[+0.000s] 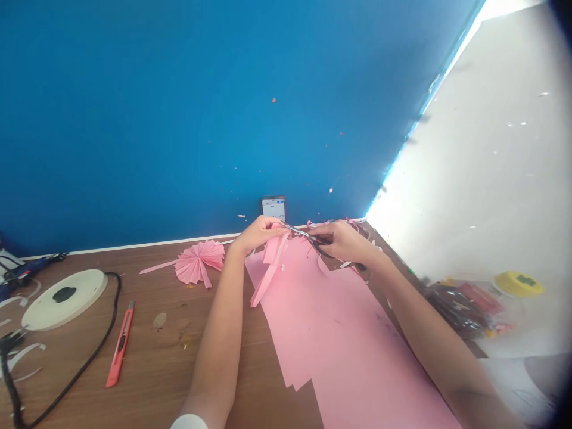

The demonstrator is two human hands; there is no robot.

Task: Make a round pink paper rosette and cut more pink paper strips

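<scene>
The strip point(272, 250) is at twelve o'clock, pinched in the fingers of your left hand point(259, 234), likely to steady it against the scissors point(297, 230) your right hand point(347, 239) grips. The sheet point(344, 328) lies at one o'clock; the rosette point(194, 264), at eleven, presumably leaves you room.

Phone screen point(273, 208): digits ending "5:43"; other text too small.
</scene>
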